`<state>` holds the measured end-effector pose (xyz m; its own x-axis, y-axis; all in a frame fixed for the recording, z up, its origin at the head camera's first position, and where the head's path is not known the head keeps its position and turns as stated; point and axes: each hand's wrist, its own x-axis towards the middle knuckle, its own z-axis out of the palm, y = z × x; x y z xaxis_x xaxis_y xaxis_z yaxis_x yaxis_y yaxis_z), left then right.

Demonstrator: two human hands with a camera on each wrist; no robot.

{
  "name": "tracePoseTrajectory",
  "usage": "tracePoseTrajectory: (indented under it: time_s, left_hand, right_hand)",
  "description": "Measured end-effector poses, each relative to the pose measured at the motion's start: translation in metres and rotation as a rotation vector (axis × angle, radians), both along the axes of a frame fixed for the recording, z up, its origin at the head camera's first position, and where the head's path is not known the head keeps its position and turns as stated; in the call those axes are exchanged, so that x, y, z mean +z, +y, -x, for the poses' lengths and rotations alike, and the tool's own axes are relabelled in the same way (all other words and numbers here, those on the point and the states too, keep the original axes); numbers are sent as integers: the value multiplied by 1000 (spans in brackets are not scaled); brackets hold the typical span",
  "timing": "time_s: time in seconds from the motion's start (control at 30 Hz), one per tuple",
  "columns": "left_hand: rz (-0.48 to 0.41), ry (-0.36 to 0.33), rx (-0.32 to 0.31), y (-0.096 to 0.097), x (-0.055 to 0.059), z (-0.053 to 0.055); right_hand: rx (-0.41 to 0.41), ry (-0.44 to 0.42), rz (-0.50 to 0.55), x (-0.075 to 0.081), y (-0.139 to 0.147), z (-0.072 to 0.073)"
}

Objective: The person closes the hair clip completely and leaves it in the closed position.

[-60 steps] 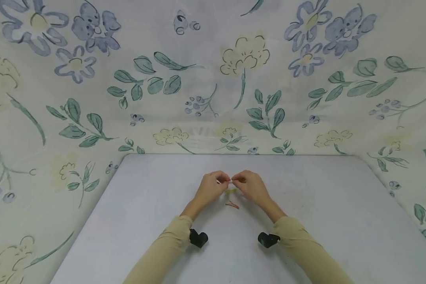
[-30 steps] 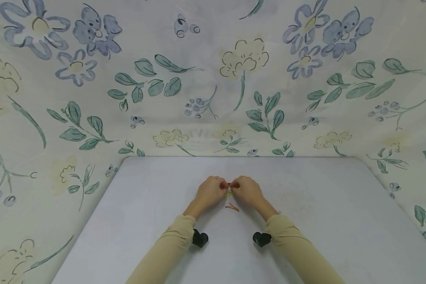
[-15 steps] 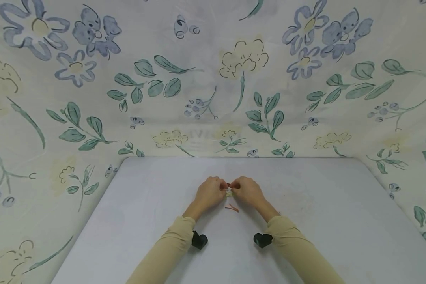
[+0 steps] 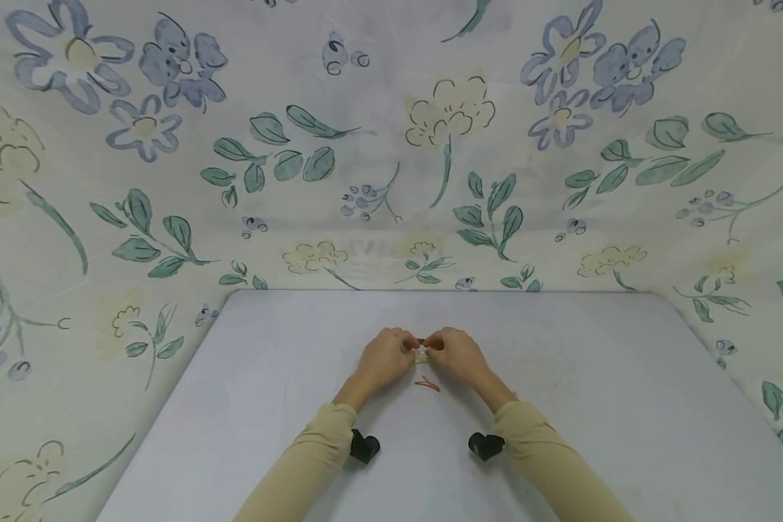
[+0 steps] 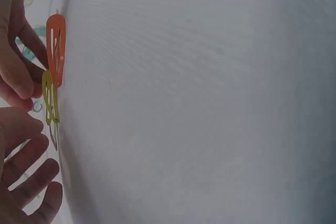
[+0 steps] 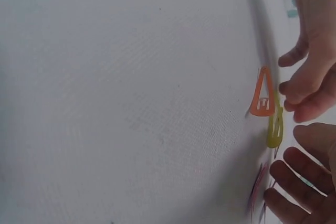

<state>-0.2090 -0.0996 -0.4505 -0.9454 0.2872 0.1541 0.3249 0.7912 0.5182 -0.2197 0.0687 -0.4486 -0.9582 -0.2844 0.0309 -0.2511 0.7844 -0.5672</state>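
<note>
Near the middle of the table, both hands meet at the fingertips. Left hand (image 4: pixel 386 357) and right hand (image 4: pixel 455 355) pinch a small dark red hair clip (image 4: pixel 420 341) between them, mostly hidden by the fingers. Just below lies a yellow snap hair clip (image 4: pixel 420 358), also visible in the left wrist view as a yellow clip (image 5: pixel 51 98). Closer to the body lies an orange snap hair clip (image 4: pixel 427 383); in the right wrist view this orange clip (image 6: pixel 263 95) shows its triangular frame. Thin pinkish clips (image 6: pixel 256 187) lie beside the right hand's fingers.
The white table (image 4: pixel 267 348) reaches back to a floral curtain (image 4: pixel 391 181), which also hangs at both sides. Black wrist cameras (image 4: pixel 365 445) sit below both wrists, low over the tabletop.
Two seconds ago the fingertips held a thin pale item slightly farther away; a dark red one shows there now. The hands have since come lower and closer, and stay almost still.
</note>
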Motion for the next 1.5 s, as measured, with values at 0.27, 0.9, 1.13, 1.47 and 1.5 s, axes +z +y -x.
tracePoseTrajectory:
  time_s: [0.27,0.9,1.13,1.47,1.5]
  left_hand:
    - [-86,8,-18,-4,-5,-2]
    - [-42,44,-62,-6,-14,-6]
    - [-14,51,-68,-4,-15,-5]
    - [-13,62,-66,-1,-10,-6]
    - [-8,63,-67,-1,-11,-6]
  right_hand:
    - [-11,25,13,-2,2,-7]
    - [37,114,-19,-11,4,-12]
    - [46,137,-57,-12,4,-14]
    - [61,170,-80,-12,4,-13]
    - [60,171,-83,-12,4,-13]
